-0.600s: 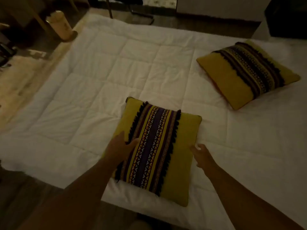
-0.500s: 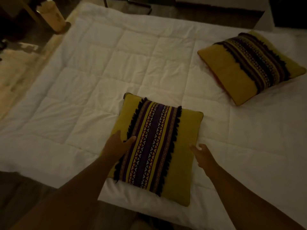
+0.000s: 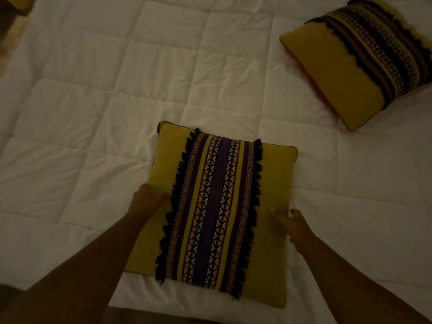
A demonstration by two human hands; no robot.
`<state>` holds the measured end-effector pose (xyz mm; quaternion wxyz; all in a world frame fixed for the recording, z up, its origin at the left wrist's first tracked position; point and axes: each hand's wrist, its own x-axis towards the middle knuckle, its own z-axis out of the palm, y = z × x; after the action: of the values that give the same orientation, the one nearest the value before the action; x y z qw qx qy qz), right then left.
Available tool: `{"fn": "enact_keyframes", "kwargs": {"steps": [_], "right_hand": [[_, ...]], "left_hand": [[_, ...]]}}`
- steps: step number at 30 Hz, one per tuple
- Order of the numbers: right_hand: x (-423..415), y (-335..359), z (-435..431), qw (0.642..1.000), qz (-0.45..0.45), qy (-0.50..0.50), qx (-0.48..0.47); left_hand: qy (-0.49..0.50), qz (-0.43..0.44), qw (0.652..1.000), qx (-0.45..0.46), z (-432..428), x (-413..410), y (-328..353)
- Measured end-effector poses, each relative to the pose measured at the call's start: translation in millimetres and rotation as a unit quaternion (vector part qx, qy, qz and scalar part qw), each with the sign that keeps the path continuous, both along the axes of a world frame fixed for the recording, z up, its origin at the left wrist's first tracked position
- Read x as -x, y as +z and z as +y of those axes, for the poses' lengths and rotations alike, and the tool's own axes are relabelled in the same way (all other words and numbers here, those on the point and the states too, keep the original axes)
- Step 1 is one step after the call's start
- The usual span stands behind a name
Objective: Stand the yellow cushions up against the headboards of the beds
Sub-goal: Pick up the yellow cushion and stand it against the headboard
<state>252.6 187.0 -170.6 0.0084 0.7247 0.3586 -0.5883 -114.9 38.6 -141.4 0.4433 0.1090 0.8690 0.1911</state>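
A yellow cushion (image 3: 273, 183) with a purple patterned stripe and black fringe lies flat near the front edge of the bed. My left hand (image 3: 146, 203) grips its left edge, thumb on top. My right hand (image 3: 292, 224) touches its right edge with fingers spread and partly on the fabric; a full grip is not visible. A second yellow cushion (image 3: 332, 73) of the same pattern lies tilted at the far right on the bed. No headboard is in view.
The white quilted duvet (image 3: 117, 90) covers the bed and fills most of the view. A strip of floor (image 3: 14, 26) shows at the far left, and the dark floor (image 3: 9, 291) lies below the bed's front edge.
The camera has moved closer and lower over the bed. My right hand has slid from beside the near cushion onto its right edge. My left hand keeps its hold on the left edge.
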Motion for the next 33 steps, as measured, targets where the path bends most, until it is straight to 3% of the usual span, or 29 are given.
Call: {"fn": "enact_keyframes", "kwargs": {"steps": [4, 9, 15, 22, 33], "right_hand": [[-2.0, -6.4, -0.7, 0.999, 0.009, -0.021, 0.024], [1.2, 4.9, 3.3, 0.992, 0.089, -0.083, 0.046], [-27.7, 59.9, 22.4, 0.984, 0.075, -0.160, -0.016], [-113.8, 135.1, 53.1, 0.969, 0.084, -0.207, -0.109], [-310.8, 180.8, 101.5, 0.915, 0.126, -0.322, -0.206]], "left_hand": [[0.031, -0.063, 0.998, 0.004, 7.4, 17.9, -15.1], [0.052, -0.176, 0.983, 0.016, 17.7, 25.2, -4.6], [0.053, -0.168, 0.982, -0.064, 56.6, -11.3, 48.2], [-0.030, -0.160, 0.977, -0.137, 133.6, -87.4, 117.1], [-0.173, -0.100, 0.954, -0.224, 289.5, -289.0, 185.9]]}}
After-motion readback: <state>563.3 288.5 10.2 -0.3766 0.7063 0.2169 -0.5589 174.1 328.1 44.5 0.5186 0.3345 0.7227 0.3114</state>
